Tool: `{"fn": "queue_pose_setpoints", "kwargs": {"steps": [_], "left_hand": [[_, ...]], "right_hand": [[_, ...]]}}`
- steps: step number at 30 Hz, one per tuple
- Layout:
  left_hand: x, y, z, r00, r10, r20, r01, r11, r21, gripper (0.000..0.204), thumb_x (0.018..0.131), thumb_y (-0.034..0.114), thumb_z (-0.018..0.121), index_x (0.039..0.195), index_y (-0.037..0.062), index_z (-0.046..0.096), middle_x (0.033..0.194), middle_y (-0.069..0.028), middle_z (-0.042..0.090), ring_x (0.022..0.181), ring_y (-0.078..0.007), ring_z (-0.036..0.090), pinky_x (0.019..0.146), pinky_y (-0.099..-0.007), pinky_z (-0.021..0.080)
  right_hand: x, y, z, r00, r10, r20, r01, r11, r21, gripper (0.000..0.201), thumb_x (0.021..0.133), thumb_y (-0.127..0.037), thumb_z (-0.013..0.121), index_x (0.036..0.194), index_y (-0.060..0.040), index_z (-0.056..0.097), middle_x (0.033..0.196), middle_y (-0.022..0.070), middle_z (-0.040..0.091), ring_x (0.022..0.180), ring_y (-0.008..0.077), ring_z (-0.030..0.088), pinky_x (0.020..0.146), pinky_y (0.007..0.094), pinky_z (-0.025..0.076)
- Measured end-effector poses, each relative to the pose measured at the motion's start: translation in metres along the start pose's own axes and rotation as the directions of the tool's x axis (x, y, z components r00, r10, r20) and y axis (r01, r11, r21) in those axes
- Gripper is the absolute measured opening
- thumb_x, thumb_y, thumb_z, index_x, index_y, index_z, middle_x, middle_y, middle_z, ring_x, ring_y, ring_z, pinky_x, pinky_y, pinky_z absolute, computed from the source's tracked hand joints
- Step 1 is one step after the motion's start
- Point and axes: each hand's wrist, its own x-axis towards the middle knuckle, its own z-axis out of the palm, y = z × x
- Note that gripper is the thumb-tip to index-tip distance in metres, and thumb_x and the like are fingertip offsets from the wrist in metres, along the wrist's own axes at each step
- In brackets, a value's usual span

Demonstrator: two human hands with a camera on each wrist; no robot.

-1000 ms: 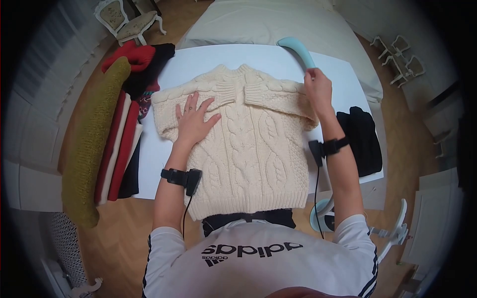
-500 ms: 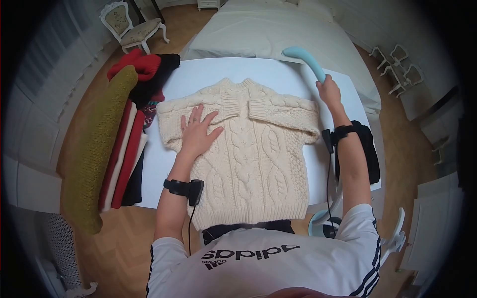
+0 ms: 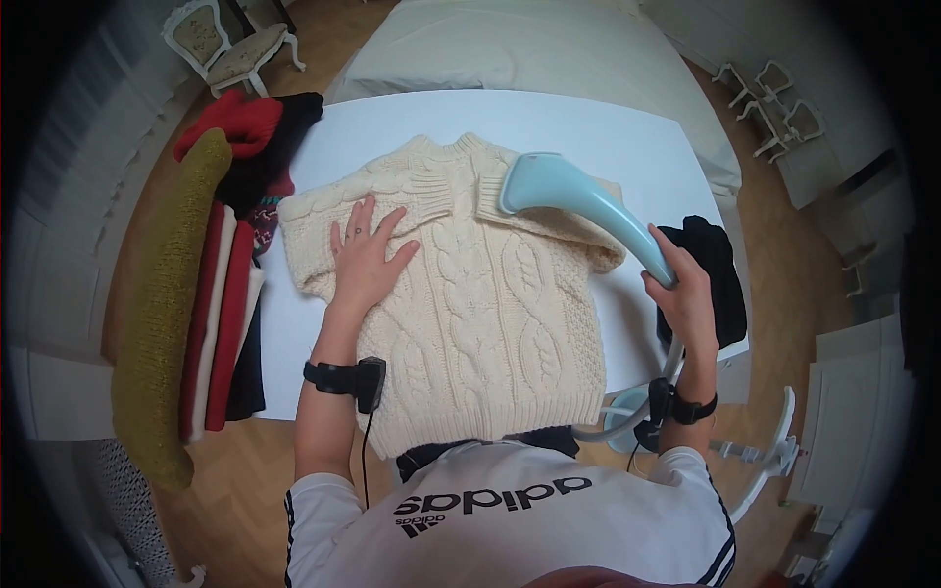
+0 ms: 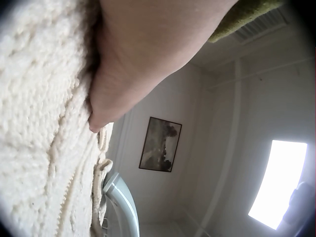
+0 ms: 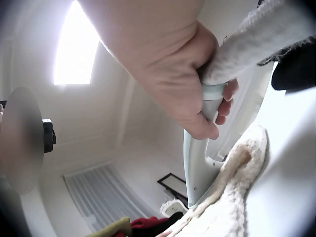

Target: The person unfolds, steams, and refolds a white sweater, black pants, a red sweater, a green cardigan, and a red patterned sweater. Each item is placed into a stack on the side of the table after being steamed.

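Note:
A cream cable-knit sweater (image 3: 470, 323) lies face up, its sleeves folded inward across the chest. My left hand (image 3: 368, 260) rests flat on the sleeve at the left, fingers spread. My right hand (image 3: 688, 294) grips the handle of a light blue garment steamer (image 3: 598, 206). The steamer's head lies over the cuff of the other sleeve. In the right wrist view, fingers and thumb wrap round the steamer's handle (image 5: 200, 158), with a pale fabric-covered hose (image 5: 266, 42) leaving its end. The steamer (image 4: 123, 202) also shows low in the left wrist view.
Folded red and white knitwear (image 3: 225, 323) and a mustard knit piece (image 3: 176, 304) are stacked along the table's left side. Black folded clothing (image 3: 720, 265) lies at the right edge. The steamer's hose (image 3: 627, 421) drops beside the table to its base on the floor.
My right hand has swung the steamer from the table's far right edge toward me and left, over the right-hand sleeve cuff. My left hand stays on the other sleeve.

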Motion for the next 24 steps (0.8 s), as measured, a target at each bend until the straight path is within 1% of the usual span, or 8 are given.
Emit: {"fn": "queue_pose_setpoints", "kwargs": {"steps": [9, 17, 19, 20, 21, 22, 23, 24], "left_hand": [[0.001, 0.002, -0.001, 1.000, 0.002, 0.006, -0.002, 1.000, 0.009, 0.058, 0.095, 0.048, 0.067, 0.146, 0.0230, 0.058, 0.165, -0.0215, 0.033, 0.154, -0.0389, 0.027, 0.123, -0.0605, 0.008], [0.001, 0.003, 0.000, 0.999, -0.029, 0.034, 0.029, 1.000, 0.002, 0.060, 0.095, 0.053, 0.063, 0.148, 0.0245, 0.056, 0.166, -0.0223, 0.030, 0.156, -0.0385, 0.020, 0.123, -0.0618, 0.002], [-0.001, 0.007, -0.004, 0.997, 0.036, -0.074, -0.030, 0.997, 0.078, 0.050, 0.097, 0.040, 0.067, 0.142, 0.0178, 0.062, 0.160, -0.0233, 0.041, 0.148, -0.0366, 0.040, 0.122, -0.0550, 0.024], [0.001, 0.002, -0.005, 0.997, 0.013, -0.080, -0.006, 0.995, 0.098, 0.050, 0.097, 0.040, 0.067, 0.142, 0.0178, 0.062, 0.160, -0.0233, 0.041, 0.148, -0.0366, 0.040, 0.122, -0.0550, 0.024], [0.004, -0.007, -0.004, 0.994, -0.065, -0.088, 0.038, 0.961, -0.274, 0.044, 0.097, 0.030, 0.068, 0.137, 0.0131, 0.065, 0.150, -0.0214, 0.052, 0.139, -0.0314, 0.050, 0.115, -0.0464, 0.034], [0.006, -0.011, -0.005, 0.988, -0.138, -0.077, 0.063, 0.791, -0.609, 0.037, 0.098, 0.020, 0.069, 0.133, 0.0084, 0.068, 0.140, -0.0195, 0.063, 0.131, -0.0262, 0.059, 0.109, -0.0378, 0.045], [0.008, -0.006, -0.014, 0.940, -0.325, -0.107, 0.152, 0.676, -0.721, 0.025, 0.100, 0.009, 0.063, 0.122, 0.0003, 0.071, 0.112, -0.0122, 0.075, 0.105, -0.0144, 0.068, 0.091, -0.0252, 0.051], [0.007, -0.006, -0.023, 0.933, -0.339, -0.121, 0.159, 0.689, -0.707, 0.025, 0.100, 0.009, 0.063, 0.122, 0.0003, 0.071, 0.112, -0.0122, 0.075, 0.105, -0.0144, 0.068, 0.091, -0.0252, 0.051]], "right_hand": [[-0.095, 0.032, -0.025, 0.909, 0.309, -0.278, -0.345, 0.935, -0.088, 0.070, 0.081, -0.001, 0.074, 0.147, -0.0199, 0.059, 0.090, 0.0130, 0.059, 0.077, 0.0278, 0.059, 0.075, 0.0386, 0.051], [-0.112, 0.001, -0.032, 0.930, 0.242, -0.275, -0.263, 0.964, -0.043, 0.072, 0.080, 0.004, 0.074, 0.147, -0.0173, 0.059, 0.093, 0.0112, 0.059, 0.080, 0.0242, 0.058, 0.074, 0.0358, 0.051], [-0.098, -0.011, -0.015, 0.958, 0.157, -0.240, -0.155, 0.988, 0.030, 0.071, 0.079, 0.005, 0.075, 0.145, -0.0152, 0.061, 0.093, 0.0103, 0.059, 0.080, 0.0224, 0.059, 0.073, 0.0337, 0.050], [-0.090, -0.020, -0.006, 0.970, 0.131, -0.205, -0.123, 0.991, 0.051, 0.070, 0.078, 0.005, 0.076, 0.144, -0.0143, 0.062, 0.091, 0.0102, 0.059, 0.078, 0.0225, 0.059, 0.072, 0.0338, 0.050], [-0.082, -0.030, 0.004, 0.982, 0.087, -0.168, -0.075, 0.994, 0.076, 0.070, 0.078, 0.005, 0.076, 0.144, -0.0144, 0.063, 0.092, 0.0107, 0.060, 0.078, 0.0229, 0.060, 0.071, 0.0338, 0.051], [-0.073, -0.042, 0.012, 0.990, 0.041, -0.134, -0.028, 0.994, 0.102, 0.069, 0.078, 0.004, 0.076, 0.144, -0.0145, 0.063, 0.092, 0.0112, 0.061, 0.078, 0.0233, 0.060, 0.071, 0.0338, 0.051], [-0.063, -0.053, 0.021, 0.992, -0.037, -0.121, 0.054, 0.989, 0.135, 0.069, 0.078, 0.004, 0.077, 0.143, -0.0155, 0.063, 0.094, 0.0121, 0.064, 0.077, 0.0244, 0.063, 0.071, 0.0347, 0.053], [-0.054, -0.061, 0.031, 0.988, -0.105, -0.117, 0.123, 0.979, 0.162, 0.069, 0.078, 0.002, 0.078, 0.143, -0.0175, 0.064, 0.097, 0.0126, 0.066, 0.076, 0.0255, 0.065, 0.071, 0.0354, 0.054]]}}
